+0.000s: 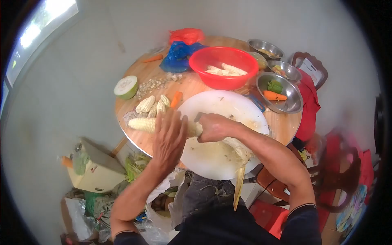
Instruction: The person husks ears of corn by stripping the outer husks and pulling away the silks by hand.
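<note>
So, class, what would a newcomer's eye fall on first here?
Probably the bright red bowl holding pale corn, towards the far side of the round table. Next, the pale corn cob, with the left hand over its middle and the right hand at its end, above the big white board. The blue bag beside the bowl stands out too.

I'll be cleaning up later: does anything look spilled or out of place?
Yes: one husk strip sticks out past the near edge of the white board rather than lying on it, and small scraps litter the board.
</note>
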Demonstrator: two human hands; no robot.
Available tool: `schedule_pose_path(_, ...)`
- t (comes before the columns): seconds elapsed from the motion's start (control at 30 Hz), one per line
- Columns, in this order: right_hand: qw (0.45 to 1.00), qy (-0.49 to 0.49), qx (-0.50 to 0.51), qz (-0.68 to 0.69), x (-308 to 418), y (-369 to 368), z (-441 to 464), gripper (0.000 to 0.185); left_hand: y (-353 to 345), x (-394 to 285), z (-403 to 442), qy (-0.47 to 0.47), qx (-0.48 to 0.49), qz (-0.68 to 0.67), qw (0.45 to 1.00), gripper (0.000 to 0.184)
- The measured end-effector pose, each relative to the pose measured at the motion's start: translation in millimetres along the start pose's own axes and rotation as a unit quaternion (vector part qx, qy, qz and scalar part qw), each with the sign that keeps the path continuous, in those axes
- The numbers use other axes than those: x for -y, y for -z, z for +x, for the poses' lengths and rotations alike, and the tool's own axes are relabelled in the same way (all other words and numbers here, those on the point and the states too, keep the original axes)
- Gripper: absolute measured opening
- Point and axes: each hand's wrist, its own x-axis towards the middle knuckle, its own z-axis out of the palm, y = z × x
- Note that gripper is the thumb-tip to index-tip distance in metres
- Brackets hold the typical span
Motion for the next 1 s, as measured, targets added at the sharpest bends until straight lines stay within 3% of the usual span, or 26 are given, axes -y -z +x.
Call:
schedule_pose_path(0.07, 1.0, 0.011, -0.007, -0.022, 15, 7, -12, 0.046, -18, 12, 4, -0.042, 0.18, -0.034, 0.982, 0.041)
schedule_pose_path(0.1, 0.999, 0.015, -0.016, -0.043, 21, 8, -18, 0.042, -19, 18, 9, -0.081, 0.116, -0.032, 0.989, 0.037)
schedule_pose_path(0.13, 0.999, 0.012, -0.017, -0.039, 20, -3, -21, 0.042, -21, 18, 12, -0.085, 0.117, -0.034, 0.989, 0.037)
schedule_pose_path(0.2, 0.948, 0.087, -0.276, -0.131, 17, -23, -18, 0.026, -22, 18, 21, 0.022, 0.26, -0.105, 0.96, 0.037)
schedule_pose_path(0.3, 0.943, 0.048, -0.285, -0.163, 13, -31, -9, 0.013, -35, 21, 22, 0.039, 0.27, -0.139, 0.952, 0.037)
schedule_pose_path(0.5, 0.927, 0.021, -0.333, -0.174, 0, -57, 15, 0.009, -58, 21, 24, 0.065, 0.328, -0.114, 0.936, 0.032)
schedule_pose_path(0.57, 0.95, -0.033, -0.288, -0.119, 5, -53, 20, 0.011, -64, 20, 24, 0.076, 0.352, -0.098, 0.928, 0.032)
schedule_pose_path(0.63, 0.965, -0.086, -0.239, -0.062, 10, -46, 26, 0.012, -69, 20, 25, 0.215, 0.367, -0.133, 0.895, 0.035)
schedule_pose_path(0.73, 0.961, -0.138, -0.238, -0.026, 11, -39, 32, 0.015, -71, 27, 22, 0.231, 0.345, -0.146, 0.898, 0.035)
schedule_pose_path(0.9, 0.967, 0.062, -0.209, -0.131, 9, -28, 14, 0.01, -40, 40, 13, 0.124, 0.311, -0.235, 0.912, 0.032)
schedule_pose_path(0.93, 0.969, 0.062, -0.204, -0.128, 10, -23, 7, 0.01, -33, 40, 11, 0.085, 0.311, -0.267, 0.908, 0.03)
schedule_pose_path(1.0, 0.979, 0.122, -0.114, -0.113, 12, -8, -2, 0.01, -29, 43, 7, 0.053, 0.296, -0.286, 0.91, 0.035)
